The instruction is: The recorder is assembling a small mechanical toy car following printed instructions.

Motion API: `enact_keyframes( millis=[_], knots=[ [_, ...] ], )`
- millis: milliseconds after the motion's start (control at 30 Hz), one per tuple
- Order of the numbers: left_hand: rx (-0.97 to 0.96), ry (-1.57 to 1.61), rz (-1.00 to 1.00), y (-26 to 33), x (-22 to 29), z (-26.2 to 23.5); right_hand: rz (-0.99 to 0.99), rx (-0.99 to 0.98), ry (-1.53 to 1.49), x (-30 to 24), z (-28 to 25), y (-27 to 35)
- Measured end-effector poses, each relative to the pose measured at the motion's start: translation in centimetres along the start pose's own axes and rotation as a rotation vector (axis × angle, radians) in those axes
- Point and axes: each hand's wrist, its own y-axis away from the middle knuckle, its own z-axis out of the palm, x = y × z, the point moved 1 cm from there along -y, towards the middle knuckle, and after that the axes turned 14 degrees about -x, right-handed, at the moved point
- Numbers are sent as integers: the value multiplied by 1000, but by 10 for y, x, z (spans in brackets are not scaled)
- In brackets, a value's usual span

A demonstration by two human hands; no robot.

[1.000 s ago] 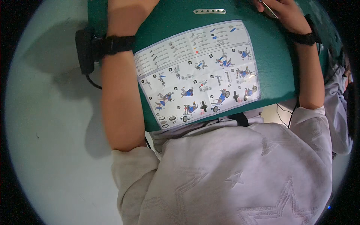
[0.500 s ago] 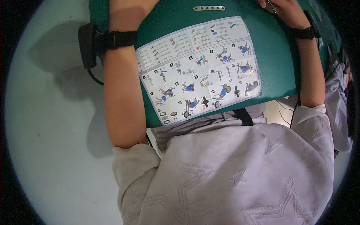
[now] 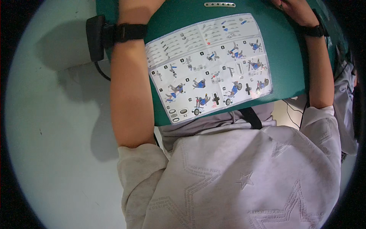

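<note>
An instruction sheet [image 3: 213,68] with small assembly drawings lies on the green mat, between my forearms. Just beyond its far edge is a silver metal strip with a row of holes [image 3: 220,4]. My left hand [image 3: 143,7] reaches past the upper edge of the view, so its fingers are hidden. At the upper right, my right hand [image 3: 299,13] is closed, its fingertips cut off by the edge. A bit of a dark perforated strip [image 3: 281,6] shows at its fingers. Neither hand touches the sheet.
The green mat [image 3: 288,72] covers the tabletop before me, its near edge by my lap. A black strapped device [image 3: 95,38] with a cable is on my left wrist, and a black band [image 3: 314,31] on my right. Thin cables [image 3: 292,110] hang at the right.
The sheet and loose strip appear slightly farther right and higher in the view. Both hands have shifted the same way, and less of the strip in my right hand shows.
</note>
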Motion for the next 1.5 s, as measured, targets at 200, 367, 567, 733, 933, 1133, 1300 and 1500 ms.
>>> enact_keyframes(
  millis=[200, 367, 567, 733, 933, 1133, 1300, 1500],
  knots=[
    [-8, 25, 5, 1, 1, -4, -5, 3, -9, -1, 1, 0],
    [26, -7, 69, -6, -12, -2, 5, 6, 29, -4, 2, -2],
    [16, 5, 70, -5, -4, -4, -34, 37, 28, -4, 2, 1],
    [4, 39, 90, -9, -4, -3, -47, 53, 0, -9, 6, 1],
    [15, 12, 73, -10, -4, -5, -19, 21, 22, -15, 7, -2],
    [18, -2, 61, -4, 6, -3, -26, 8, -12, -12, 6, 3],
    [27, 45, 114, -10, -4, 4, -7, 23, -19, -11, 3, 7],
    [39, 67, 129, -8, -4, 4, -29, -7, -37, -11, 4, 6]
  ],
)
